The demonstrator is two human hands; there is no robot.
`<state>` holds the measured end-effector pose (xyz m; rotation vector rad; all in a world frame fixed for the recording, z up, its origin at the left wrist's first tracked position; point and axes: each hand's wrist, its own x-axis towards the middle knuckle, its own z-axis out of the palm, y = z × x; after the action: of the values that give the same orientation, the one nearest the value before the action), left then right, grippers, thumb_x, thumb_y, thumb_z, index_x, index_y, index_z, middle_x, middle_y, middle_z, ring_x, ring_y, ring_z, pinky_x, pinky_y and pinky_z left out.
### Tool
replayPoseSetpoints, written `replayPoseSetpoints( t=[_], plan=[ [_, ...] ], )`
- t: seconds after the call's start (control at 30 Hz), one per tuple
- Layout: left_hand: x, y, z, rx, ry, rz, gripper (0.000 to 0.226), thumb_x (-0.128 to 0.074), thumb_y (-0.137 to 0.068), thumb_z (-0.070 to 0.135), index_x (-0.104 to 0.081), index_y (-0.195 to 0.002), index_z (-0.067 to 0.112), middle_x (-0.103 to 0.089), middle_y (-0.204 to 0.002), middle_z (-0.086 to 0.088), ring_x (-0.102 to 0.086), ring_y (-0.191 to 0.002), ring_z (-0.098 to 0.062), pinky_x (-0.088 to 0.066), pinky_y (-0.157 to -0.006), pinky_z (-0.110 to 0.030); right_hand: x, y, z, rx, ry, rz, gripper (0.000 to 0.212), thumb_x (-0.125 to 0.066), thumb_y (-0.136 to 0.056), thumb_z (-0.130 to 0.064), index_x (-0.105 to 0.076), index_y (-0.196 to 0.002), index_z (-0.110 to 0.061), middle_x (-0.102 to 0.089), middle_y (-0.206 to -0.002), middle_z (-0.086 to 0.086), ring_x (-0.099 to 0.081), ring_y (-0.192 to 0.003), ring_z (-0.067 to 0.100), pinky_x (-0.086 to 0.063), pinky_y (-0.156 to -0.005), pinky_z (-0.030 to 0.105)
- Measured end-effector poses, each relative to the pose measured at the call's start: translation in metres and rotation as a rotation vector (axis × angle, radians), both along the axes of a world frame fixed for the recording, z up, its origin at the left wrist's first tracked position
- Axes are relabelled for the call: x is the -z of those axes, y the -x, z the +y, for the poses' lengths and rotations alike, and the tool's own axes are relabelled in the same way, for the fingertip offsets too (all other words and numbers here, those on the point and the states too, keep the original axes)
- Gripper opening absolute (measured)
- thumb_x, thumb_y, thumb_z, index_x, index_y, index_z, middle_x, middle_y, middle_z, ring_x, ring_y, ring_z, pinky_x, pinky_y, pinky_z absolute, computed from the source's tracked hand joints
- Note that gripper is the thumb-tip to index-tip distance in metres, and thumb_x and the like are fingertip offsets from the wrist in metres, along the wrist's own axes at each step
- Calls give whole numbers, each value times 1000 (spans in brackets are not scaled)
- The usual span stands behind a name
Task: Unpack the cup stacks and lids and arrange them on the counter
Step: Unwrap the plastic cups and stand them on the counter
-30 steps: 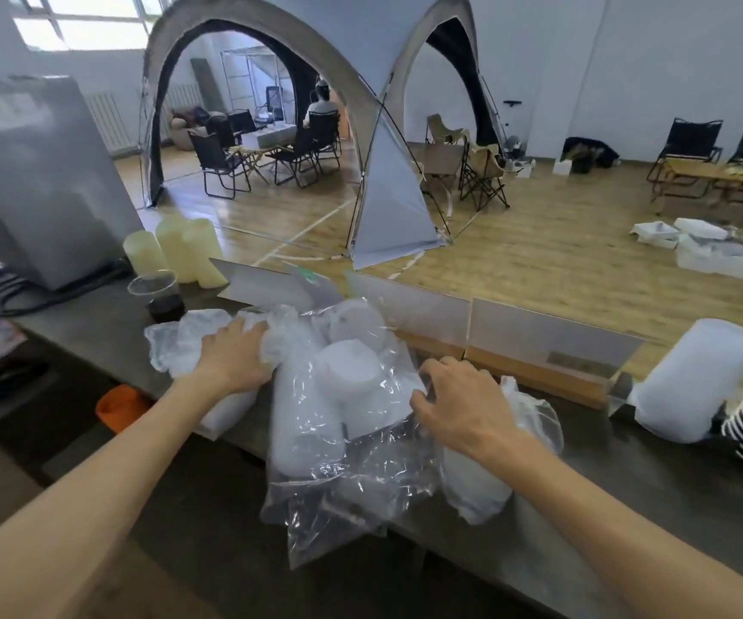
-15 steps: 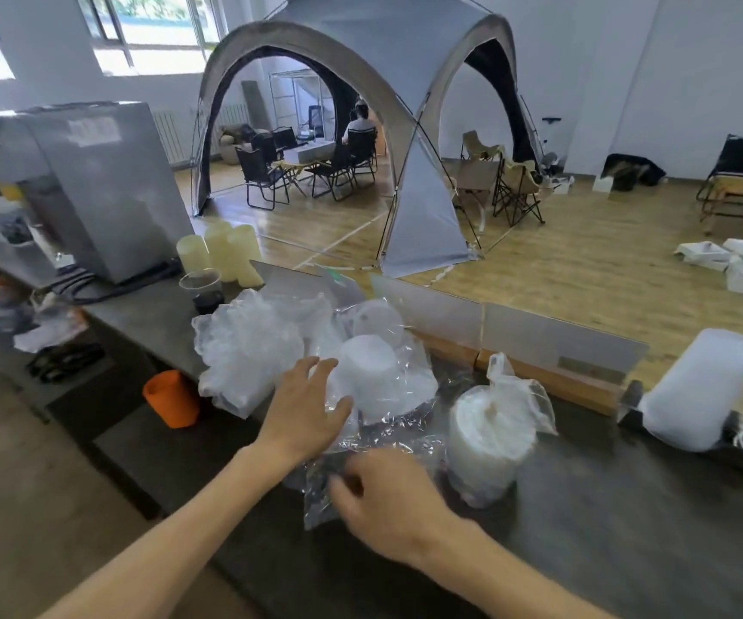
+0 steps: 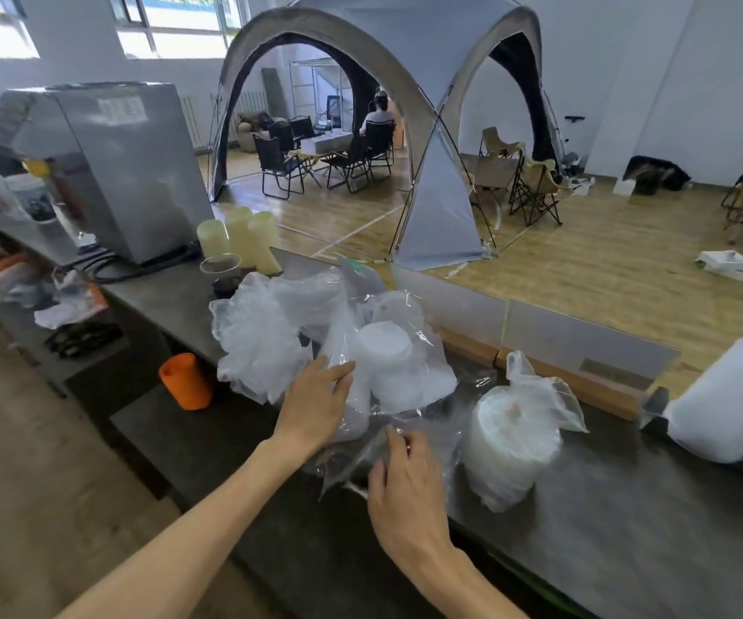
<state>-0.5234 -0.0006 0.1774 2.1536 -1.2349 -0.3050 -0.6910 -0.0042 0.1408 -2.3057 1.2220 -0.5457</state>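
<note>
Ahead of my hands runs a dark grey stone-like counter, with a wooden-floored hall and a grey dome tent beyond. My left hand lies flat, fingers straight, on the clear plastic bag of white cup stacks. My right hand pinches that bag's loose film. Right of it stands a bagged stack of translucent lids. Cup counts blur behind the film.

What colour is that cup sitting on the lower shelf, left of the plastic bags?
Bright orange cup, seen in the head view.
</note>
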Motion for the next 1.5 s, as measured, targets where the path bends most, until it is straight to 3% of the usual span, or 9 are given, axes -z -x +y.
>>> replayPoseSetpoints(
  t=[0.17, 0.33, 0.5, 0.67, 0.87, 0.97, 1.13, 1.33, 1.5],
  plan=[
    [-4, -2, -9, -56, 149, -73, 27, -46, -106, 25, -72, -112, 18, -71, -109, 1, -64, -102, -19, -42, -83, -25, -11, -16, -25, -36, -30, -193, 30, -48, -105, -22, -62, -131, -21, -54, -122, -7, -51, -110, 6, -45, -99, 19],
    [-6, -10, -17, -95, 283, 61, 24, -51, -104, 23, -67, -86, 18, -66, -78, 8, -58, -71, -2, -38, -62, -16, -20, -32, -41, 177, -283, -450, 14, -61, -94, -23, -57, -106, -21, -53, -113, -2, -54, -98, 10, -44, -80, 16],
    [-8, -17, -20, -90, 296, 153, 20, -57, -100, 23, -70, -86, 20, -66, -72, 14, -59, -71, 8, -38, -62, -8, -15, -45, -44, 312, -257, -321, 89, -70, -71, -65, -30, -138, -21, -32, -134, -1, -40, -123, 20, -44, -101, 40],
    [-2, -27, -24, -23, 268, 88, 15, -60, -99, 21, -74, -99, 16, -71, -104, 4, -62, -94, -9, -39, -81, -16, -25, -63, -65, 255, -281, -114, 103, -67, -70, -71, -28, -147, -14, -44, -140, 10, -45, -130, 33, -43, -104, 47],
    [-19, -33, -32, 178, 279, 100, 48, -66, -87, 9, -51, -131, 19, -44, -141, 11, -43, -125, -4, -35, -107, -24, -32, -63, -75, 166, -445, -259, 103, -72, -65, -74, -33, -148, -28, -54, -137, 5, -53, -126, 28, -49, -100, 45],
    [-27, -30, -43, 270, 199, 20, 57, -60, -89, 5, -49, -141, 24, -38, -154, 8, -35, -138, -5, -21, -109, -12, -35, -63, -83, 154, -532, -320, 100, -76, -71, -65, -34, -153, -25, -50, -147, 4, -50, -132, 28, -47, -106, 44],
    [-32, -31, -53, 359, 141, 42, 69, -48, -88, -9, -45, -148, 26, -33, -158, 11, -26, -146, -4, -9, -100, 8, -42, -49, -85, 179, -684, -483, 88, -76, -70, -57, -42, -149, -37, -51, -145, -5, -55, -120, 21, -56, -95, 44],
    [-33, -35, -66, 305, 176, 13, 77, -45, -79, -14, -42, -147, 22, -30, -161, 1, -25, -150, -15, -21, -123, -32, -41, -27, -82, 248, -838, -591, 54, -76, -81, -42, -57, -131, -36, -60, -125, -1, -64, -101, 22, -63, -77, 51],
    [-31, -38, -75, 281, 191, 69, 71, -46, -82, -11, -47, -144, 25, -39, -155, 2, -35, -144, -15, -23, -114, -20, -43, 0, -82, 207, -873, -597, 53, -74, -86, -39, -56, -135, -33, -57, -123, -4, -64, -100, 22, -64, -71, 51]
  ],
)
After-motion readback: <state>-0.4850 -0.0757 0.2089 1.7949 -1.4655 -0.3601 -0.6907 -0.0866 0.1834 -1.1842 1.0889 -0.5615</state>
